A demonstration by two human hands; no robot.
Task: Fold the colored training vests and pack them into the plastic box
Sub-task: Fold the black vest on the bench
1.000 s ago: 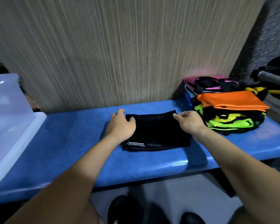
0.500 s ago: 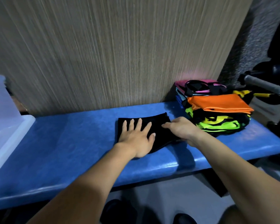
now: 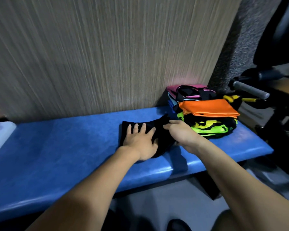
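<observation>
1. The black vest [image 3: 158, 130] lies folded on the blue table [image 3: 73, 144], just left of the stack of colored vests [image 3: 207, 117], which serves here as the landmark. Its long axis runs left to right along the table, parallel to the wall panel [image 3: 107, 55].
2. The left hand [image 3: 140, 140] rests flat on the vest's end farthest from the stack, fingers spread and straight, pressing the cloth down without gripping it.
3. The right hand [image 3: 180, 134] sits at the vest's end nearest the stack, almost touching the stack's lime layer. Its fingers curl over the cloth edge there; this grip appears to pinch the fabric, though the fingertips are partly hidden.
4. Judgement: the coming move turns on that stack-side end. The right hand is nearer to it, so it would carry the flap away from the stack, over toward the pinned end.
5. The plastic box [image 3: 0, 130] shows only as a pale corner far from the stack, at the table's opposite end.
</observation>
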